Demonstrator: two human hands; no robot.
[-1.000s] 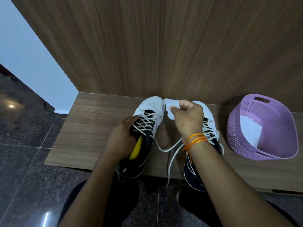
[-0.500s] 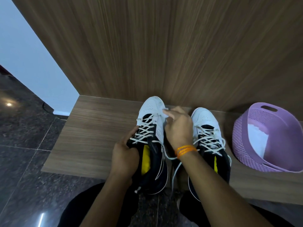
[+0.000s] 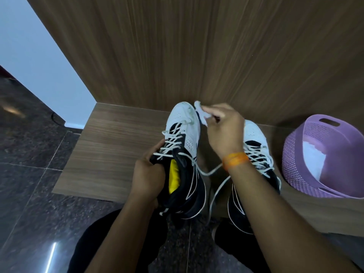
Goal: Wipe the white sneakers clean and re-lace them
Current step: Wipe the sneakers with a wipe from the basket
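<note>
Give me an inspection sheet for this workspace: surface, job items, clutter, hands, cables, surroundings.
Surface: wooden ledge, bare wood left of the shoes.
Job's things: held sneaker, white toe, loose lace ends trailing; second sneaker on the ledge, laced; white wipe at the held sneaker's toe.
Clutter: purple basket on the ledge, white sheet inside.
Hands: left hand grips the held sneaker's collar; right hand fingers pinch the wipe; orange wristband.
Cables: dark curved line on the floor by the white wall, possibly a cable.
Surroundings: wood-panel wall, dark stone floor.
</note>
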